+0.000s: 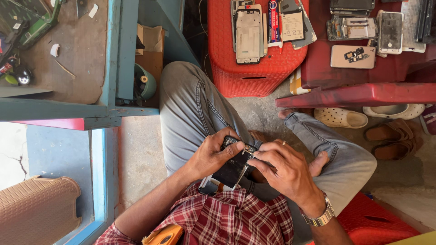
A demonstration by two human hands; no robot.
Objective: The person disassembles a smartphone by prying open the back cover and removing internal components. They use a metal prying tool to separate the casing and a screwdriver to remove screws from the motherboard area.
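Note:
I hold an opened black phone (232,169) over my lap, its bare insides facing up. My left hand (210,154) grips its left side, thumb lying across the top. My right hand (284,169) pinches at the phone's upper right corner with thumb and forefinger; whether it holds a small tool or part there is too small to tell. A ring sits on one finger and a metal watch (320,217) on that wrist. I sit cross-legged in grey jeans and a red checked shirt.
A red plastic stool (254,68) ahead carries phone frames, a battery and a glue tube. A dark red low table (363,90) at the right holds several dismantled phones. Sandals (340,118) lie under it. A blue wooden counter (113,68) stands at the left.

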